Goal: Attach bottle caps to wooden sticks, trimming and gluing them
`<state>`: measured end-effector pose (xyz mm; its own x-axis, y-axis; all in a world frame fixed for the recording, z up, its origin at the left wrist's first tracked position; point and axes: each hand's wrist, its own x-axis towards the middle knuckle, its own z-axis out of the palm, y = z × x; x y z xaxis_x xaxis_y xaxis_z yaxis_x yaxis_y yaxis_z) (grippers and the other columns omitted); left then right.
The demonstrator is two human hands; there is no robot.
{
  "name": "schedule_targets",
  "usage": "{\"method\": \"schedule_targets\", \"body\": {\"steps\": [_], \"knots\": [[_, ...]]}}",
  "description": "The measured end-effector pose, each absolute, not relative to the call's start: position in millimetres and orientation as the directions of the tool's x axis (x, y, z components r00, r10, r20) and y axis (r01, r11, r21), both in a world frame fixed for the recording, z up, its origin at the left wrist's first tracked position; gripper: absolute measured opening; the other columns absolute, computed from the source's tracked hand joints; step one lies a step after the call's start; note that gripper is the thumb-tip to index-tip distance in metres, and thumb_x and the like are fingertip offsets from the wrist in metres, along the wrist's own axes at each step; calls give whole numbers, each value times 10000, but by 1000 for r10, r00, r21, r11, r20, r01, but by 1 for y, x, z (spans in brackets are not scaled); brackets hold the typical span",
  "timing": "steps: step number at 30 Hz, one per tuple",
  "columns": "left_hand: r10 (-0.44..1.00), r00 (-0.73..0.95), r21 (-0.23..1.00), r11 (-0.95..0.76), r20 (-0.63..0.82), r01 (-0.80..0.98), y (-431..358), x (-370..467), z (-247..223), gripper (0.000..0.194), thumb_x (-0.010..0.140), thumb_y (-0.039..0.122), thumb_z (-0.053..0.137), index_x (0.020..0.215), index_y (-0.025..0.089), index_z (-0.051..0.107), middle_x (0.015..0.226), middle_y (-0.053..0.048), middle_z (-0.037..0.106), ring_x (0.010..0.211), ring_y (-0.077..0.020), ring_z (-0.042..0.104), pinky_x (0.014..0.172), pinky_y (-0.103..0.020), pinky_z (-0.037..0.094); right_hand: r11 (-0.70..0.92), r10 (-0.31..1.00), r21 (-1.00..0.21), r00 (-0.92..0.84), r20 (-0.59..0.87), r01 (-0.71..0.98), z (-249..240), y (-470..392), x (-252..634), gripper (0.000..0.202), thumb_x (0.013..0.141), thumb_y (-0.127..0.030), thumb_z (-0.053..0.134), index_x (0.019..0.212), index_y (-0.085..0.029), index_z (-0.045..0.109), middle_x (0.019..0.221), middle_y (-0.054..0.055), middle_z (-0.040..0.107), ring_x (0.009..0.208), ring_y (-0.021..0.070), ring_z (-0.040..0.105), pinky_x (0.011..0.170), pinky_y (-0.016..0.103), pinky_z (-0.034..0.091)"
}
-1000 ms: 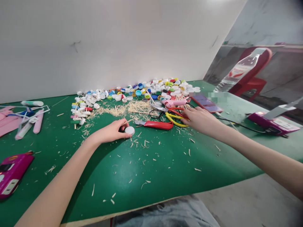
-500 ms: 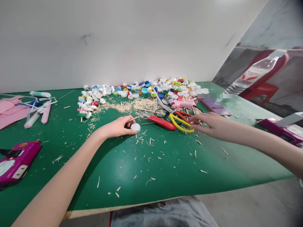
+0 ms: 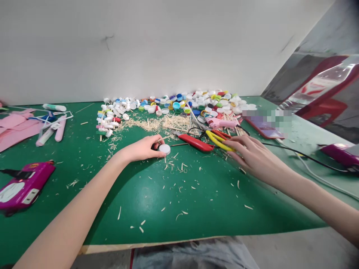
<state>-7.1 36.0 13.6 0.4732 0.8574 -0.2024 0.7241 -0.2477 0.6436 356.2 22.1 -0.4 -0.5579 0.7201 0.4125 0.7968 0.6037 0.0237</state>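
Observation:
My left hand [image 3: 146,148] rests on the green table, pinching a round white bottle cap [image 3: 164,149] and a thin wooden stick [image 3: 166,138] between bent fingers. My right hand [image 3: 248,152] has its fingers over the yellow and red handles of a pair of scissors [image 3: 218,141]; its thumb is mostly hidden. The scissors' blades point away, toward the cap pile. Between the hands lies a red utility knife [image 3: 196,142], beside a thin dark rod [image 3: 179,144].
Many loose bottle caps [image 3: 207,102] and caps on sticks [image 3: 112,116] line the back wall. Near them are wood shavings [image 3: 146,124], a pink glue gun [image 3: 220,123] and a phone [image 3: 263,125]. Purple power strips [image 3: 26,185] sit left and right. Cables [image 3: 305,155] cross the right side.
My right hand has come down and closer over the scissors' handles, covering part of them. My left hand keeps the cap and stick. The whole view has shifted slightly.

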Motion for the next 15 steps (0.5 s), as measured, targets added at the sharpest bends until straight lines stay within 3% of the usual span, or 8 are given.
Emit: {"method": "schedule_targets", "body": {"steps": [5, 8, 10, 12, 15], "knots": [[854, 482, 651, -255, -195, 715, 38, -9, 12, 412, 720, 501, 612, 1005, 219, 517, 834, -9, 492, 688, -143, 461, 608, -279, 341, 449, 730, -182, -242, 639, 875, 14, 42, 346, 316, 949, -372, 288, 864, -203, 540, 959, 107, 519, 1027, 222, 508, 907, 421, 443], [854, 488, 663, -261, -180, 702, 38, -10, 12, 413, 713, 505, 615, 989, 214, 518, 834, -10, 503, 685, -141, 460, 608, -280, 342, 383, 687, -277, -71, 723, 881, 37, 61, 335, 313, 945, -322, 288, 757, -198, 507, 814, 68, 513, 884, 188, 533, 803, 390, 455], [853, 493, 671, -264, -172, 692, 38, -10, 12, 401, 711, 496, 615, 977, 212, 518, 837, -11, 508, 686, -140, 460, 607, -279, 342, 358, 660, -342, 24, 751, 869, 56, 69, 322, 307, 938, -300, 292, 755, -189, 513, 705, 31, 483, 681, 136, 515, 641, 327, 442], [852, 495, 677, -265, -169, 687, 38, -11, 12, 387, 705, 479, 619, 966, 212, 519, 831, -7, 504, 684, -136, 457, 602, -276, 342, 343, 667, -459, 132, 733, 819, 77, 69, 306, 283, 919, -311, 347, 724, -182, 506, 579, -13, 418, 488, 81, 415, 479, 262, 347], [847, 504, 690, -264, -168, 674, 39, -13, 11, 385, 691, 453, 631, 964, 205, 522, 818, -3, 498, 683, -132, 457, 603, -270, 346, 349, 700, -564, 193, 688, 749, 101, 56, 284, 333, 923, -350, 333, 668, -181, 464, 554, -19, 397, 423, 59, 404, 413, 247, 336]]}}
